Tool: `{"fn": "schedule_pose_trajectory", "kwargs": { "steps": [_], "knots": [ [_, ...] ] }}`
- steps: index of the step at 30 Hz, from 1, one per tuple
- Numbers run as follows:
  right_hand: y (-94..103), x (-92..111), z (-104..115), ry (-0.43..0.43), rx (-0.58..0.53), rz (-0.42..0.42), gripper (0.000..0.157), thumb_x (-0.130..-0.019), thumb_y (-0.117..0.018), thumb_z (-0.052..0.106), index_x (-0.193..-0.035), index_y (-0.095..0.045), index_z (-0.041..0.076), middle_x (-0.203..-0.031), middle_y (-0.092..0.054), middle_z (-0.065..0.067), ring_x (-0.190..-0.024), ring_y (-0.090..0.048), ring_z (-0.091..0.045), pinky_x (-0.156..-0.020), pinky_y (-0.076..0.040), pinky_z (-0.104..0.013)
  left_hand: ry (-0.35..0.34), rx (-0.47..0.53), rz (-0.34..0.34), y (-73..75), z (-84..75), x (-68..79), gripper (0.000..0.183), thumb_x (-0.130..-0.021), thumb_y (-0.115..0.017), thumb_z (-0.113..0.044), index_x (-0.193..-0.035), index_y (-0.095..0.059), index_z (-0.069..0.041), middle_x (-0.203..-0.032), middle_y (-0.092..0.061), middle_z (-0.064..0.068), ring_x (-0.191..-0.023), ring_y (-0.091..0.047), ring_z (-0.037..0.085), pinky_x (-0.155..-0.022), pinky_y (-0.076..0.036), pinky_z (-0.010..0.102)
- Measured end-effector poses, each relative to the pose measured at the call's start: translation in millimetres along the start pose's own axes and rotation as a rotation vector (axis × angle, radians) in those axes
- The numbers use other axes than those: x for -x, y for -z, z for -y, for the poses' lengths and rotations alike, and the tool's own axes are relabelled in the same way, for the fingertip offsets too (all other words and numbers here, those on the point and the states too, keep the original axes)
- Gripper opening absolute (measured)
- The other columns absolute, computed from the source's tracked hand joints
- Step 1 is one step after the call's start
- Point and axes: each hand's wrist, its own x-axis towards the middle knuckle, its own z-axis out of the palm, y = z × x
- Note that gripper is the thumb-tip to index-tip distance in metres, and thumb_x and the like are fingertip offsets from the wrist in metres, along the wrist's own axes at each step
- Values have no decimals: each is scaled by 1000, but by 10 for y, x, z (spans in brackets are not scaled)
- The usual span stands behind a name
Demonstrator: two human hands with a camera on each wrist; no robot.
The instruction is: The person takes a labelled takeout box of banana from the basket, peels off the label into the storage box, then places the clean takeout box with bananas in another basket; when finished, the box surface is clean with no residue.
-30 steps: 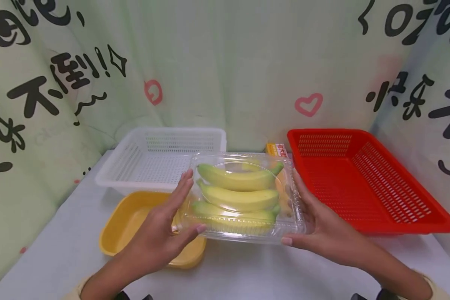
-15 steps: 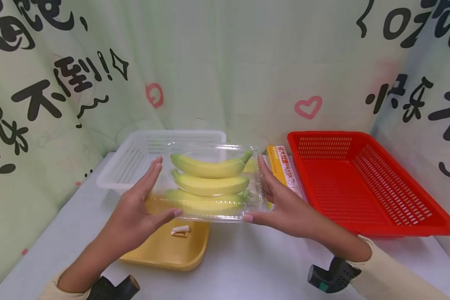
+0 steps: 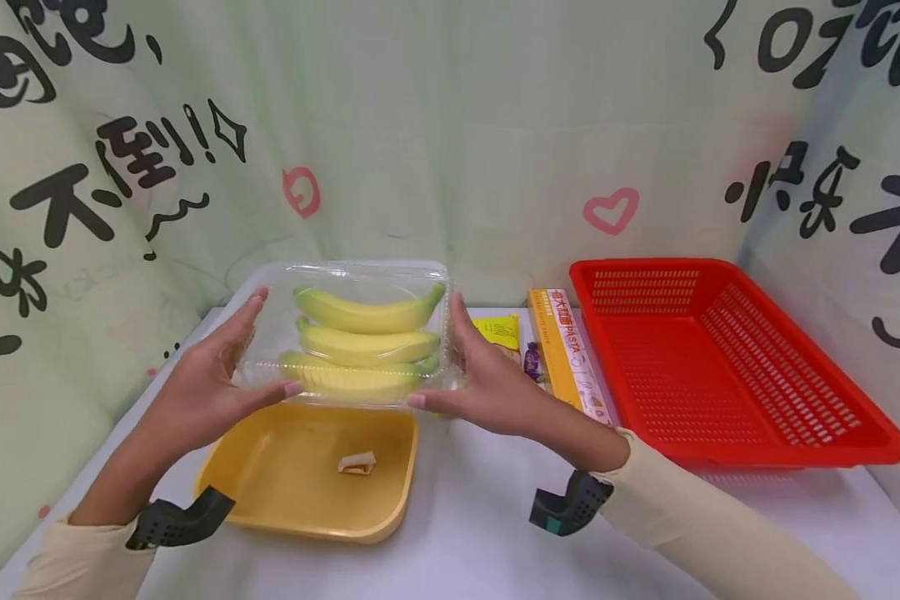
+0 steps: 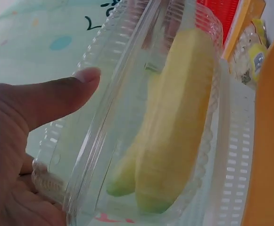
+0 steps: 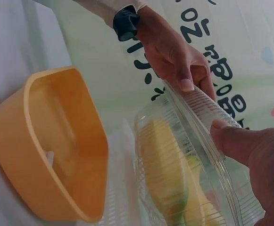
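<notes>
Both hands holding a clear clamshell box [image 3: 360, 333] of bananas [image 3: 363, 343] in the air.
Left hand [image 3: 202, 387] clasps the box's left end, thumb hooked under the near rim; right hand [image 3: 487, 379] clasps the right end likewise; just below the grip, a yellow tub [image 3: 307, 479] holding a small scrap [image 3: 357, 462]; right of it, a pasta packet [image 3: 566, 354] and a red basket [image 3: 720, 358].

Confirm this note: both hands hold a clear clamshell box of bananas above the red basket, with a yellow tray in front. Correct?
Not quite. The head view shows the left hand and right hand holding the clear clamshell box of bananas over the white basket, not the red basket, which sits apart at the right. The yellow tray is in front.
</notes>
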Motion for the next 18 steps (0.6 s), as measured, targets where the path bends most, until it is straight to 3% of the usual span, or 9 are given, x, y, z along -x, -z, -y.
{"fn": "schedule_pose_trajectory", "kwargs": {
  "steps": [6,7,13,18],
  "knots": [
    [-48,-235,70,-13,38,45,122,-79,-83,28,-156,10,16,-162,10,3,-146,-1,-12,-110,-31,-39,76,-47,-37,53,104,-57,115,-73,-88,-28,-156,-12,-9,-160,-16,13,-143,-21,37,-103,-32,59],
    [-55,-271,77,-23,37,52,122,-79,-83,27,-155,11,15,-162,11,3,-146,-3,-12,-110,-30,-38,86,-55,-36,65,125,-66,116,-73,-88,-28,-156,-11,-8,-160,-16,14,-142,-22,40,-102,-32,61],
    [-138,-509,14,-51,82,93,122,-80,-81,33,-154,14,11,-160,17,0,-146,-4,-16,-113,-24,-34,129,-72,-13,159,308,-178,121,-72,-88,-30,-155,-5,-4,-160,-8,18,-142,-17,43,-104,-28,63],
    [-178,-686,-53,-25,138,79,121,-81,-80,35,-154,13,8,-160,16,-4,-145,5,-13,-116,-14,-35,158,-79,19,194,447,-337,122,-73,-87,-32,-155,-1,-5,-160,-5,18,-143,-15,42,-106,-27,62]
  ]
}}
